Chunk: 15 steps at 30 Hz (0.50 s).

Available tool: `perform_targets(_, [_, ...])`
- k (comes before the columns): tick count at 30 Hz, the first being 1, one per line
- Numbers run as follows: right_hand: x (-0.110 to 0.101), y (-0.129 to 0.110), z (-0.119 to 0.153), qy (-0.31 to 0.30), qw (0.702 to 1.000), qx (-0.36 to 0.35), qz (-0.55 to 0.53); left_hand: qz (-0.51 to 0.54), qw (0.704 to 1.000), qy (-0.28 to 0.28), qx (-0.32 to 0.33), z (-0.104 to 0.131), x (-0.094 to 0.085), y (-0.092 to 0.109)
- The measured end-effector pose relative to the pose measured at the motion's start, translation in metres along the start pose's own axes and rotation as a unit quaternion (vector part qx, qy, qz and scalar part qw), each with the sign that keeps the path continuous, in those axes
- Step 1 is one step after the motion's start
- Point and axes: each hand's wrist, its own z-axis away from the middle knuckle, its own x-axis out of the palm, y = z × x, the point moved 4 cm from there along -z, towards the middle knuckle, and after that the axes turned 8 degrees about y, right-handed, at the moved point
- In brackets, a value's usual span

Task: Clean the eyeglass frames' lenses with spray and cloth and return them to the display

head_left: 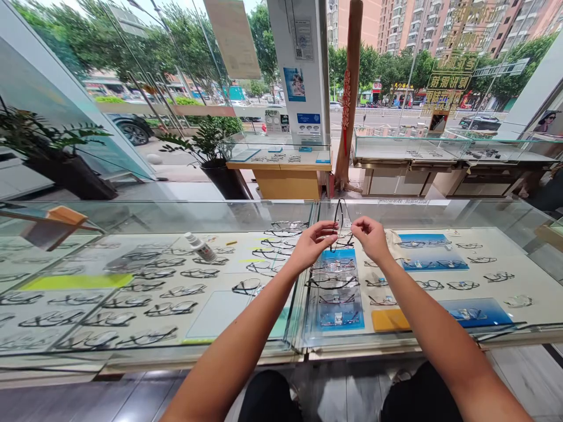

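A dark-rimmed pair of eyeglasses is held up between my hands above the glass display counter. My left hand grips its left side, with fingers and thumb closed. At the other side, my right hand is pinched near a temple arm; the exact contact is small and hard to make out. Below them, several glasses lie on a blue display mat inside the case. A white spray bottle stands tilted-looking on the glass to the left. Another dark pair of glasses lies nearer, left of my forearm.
Rows of eyeglasses fill the glass counter on both sides. A whitish cloth lies just right of my right hand. An orange-yellow block sits near the front. Potted plants and more showcases stand by the windows.
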Motion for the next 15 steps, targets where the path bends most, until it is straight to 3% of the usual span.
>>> perform_targets(6, [-0.030,-0.003,-0.008,0.146,0.975,-0.011,0.165,-0.037,0.999,0.009,0.021,-0.001,-0.005,0.001])
perform_targets(11, [-0.043,-0.005,-0.011,0.200,0.950,-0.046,0.237,-0.036,0.999,-0.027,0.001,0.002,0.001,-0.001])
perform_targets(15, [-0.039,-0.007,-0.008,0.218,0.942,-0.087,0.239,-0.047,0.998,-0.039,-0.006,0.005,0.005,0.002])
